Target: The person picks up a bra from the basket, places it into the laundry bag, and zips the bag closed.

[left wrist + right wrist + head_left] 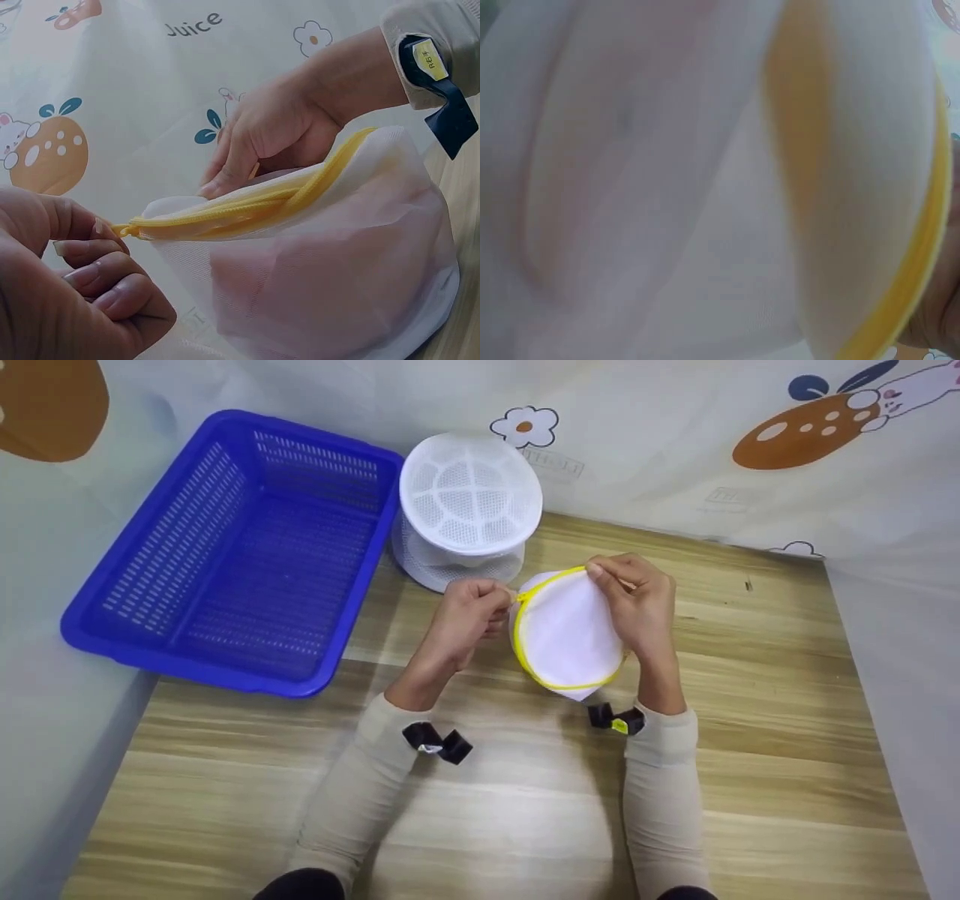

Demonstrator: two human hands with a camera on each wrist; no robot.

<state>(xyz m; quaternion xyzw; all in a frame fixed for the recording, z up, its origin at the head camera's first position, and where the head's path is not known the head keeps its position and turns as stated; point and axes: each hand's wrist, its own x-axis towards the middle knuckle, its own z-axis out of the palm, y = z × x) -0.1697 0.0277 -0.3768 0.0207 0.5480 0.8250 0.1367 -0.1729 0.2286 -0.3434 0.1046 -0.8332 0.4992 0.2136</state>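
A white mesh laundry bag (574, 634) with a yellow zipper (247, 210) hangs between both hands over the table. Its zipper is undone, so the mouth gapes in the head view. My left hand (471, 619) pinches the zipper pull (126, 229) at the bag's left edge, the other fingers curled in. At the upper right of the mouth, my right hand (643, 596) pinches the zippered rim between thumb and fingers. Through the sheer mesh a pinkish shape shows in the left wrist view. White fabric and blurred yellow zipper tape fill most of the right wrist view.
A blue plastic basket (367, 577) with slotted walls stands at the left. Just behind my left hand is a white cylindrical mesh container (471, 495) with a round patterned top. A printed curtain (637, 405) borders the wooden table (780, 720) at the back.
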